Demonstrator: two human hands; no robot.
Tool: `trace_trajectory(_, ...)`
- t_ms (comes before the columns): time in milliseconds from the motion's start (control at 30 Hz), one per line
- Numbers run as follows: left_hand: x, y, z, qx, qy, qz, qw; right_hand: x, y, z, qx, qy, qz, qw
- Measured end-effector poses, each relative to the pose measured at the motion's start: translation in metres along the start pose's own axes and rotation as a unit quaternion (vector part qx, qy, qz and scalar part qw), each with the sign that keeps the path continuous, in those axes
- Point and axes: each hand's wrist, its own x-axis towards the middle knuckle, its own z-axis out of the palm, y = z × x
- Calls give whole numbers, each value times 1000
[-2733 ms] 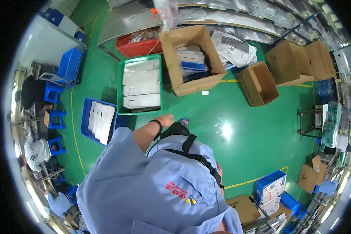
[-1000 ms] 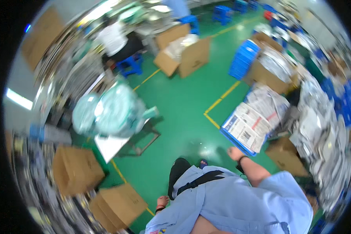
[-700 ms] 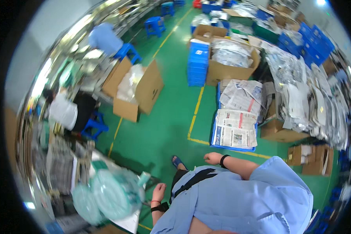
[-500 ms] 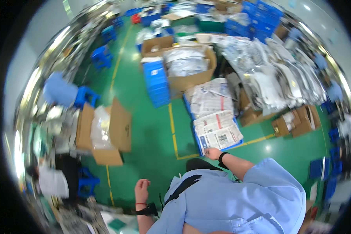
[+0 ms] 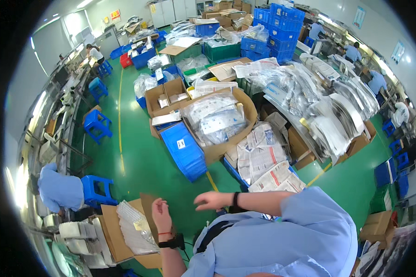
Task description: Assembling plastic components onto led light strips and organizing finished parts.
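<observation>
My left hand, with a red string and a black band on the wrist, hangs in front of an open cardboard box. Its fingers are loosely bent and apart, with nothing seen in them. Clear bubble wrap lies inside that box. My right hand reaches leftward across my front, fingers stretched out and empty, a black band on its wrist. Right of it, printed newspaper sheets cover a blue crate; my right forearm passes over the near side.
Ahead stand a stack of blue trays and a large cardboard box filled with bagged parts. A table at the right bears plastic-wrapped pieces. On the left, a blue stool stands beside a seated person at a bench.
My right hand has left the newspaper-covered crate and swung left, now apart from it. The view has tilted up and moved forward; the box with bubble wrap now sits near my left hand.
</observation>
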Motion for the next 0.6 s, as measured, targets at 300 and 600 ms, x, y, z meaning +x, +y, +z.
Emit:
trace_trajectory(300, 251, -15, -128, -73, 155, -32, 985, 319, -81, 37, 57, -233, -59, 969)
trace_trajectory(600, 502, -5, -192, -152, 116, -59, 980, 546, -88, -35, 277, -141, 39, 950)
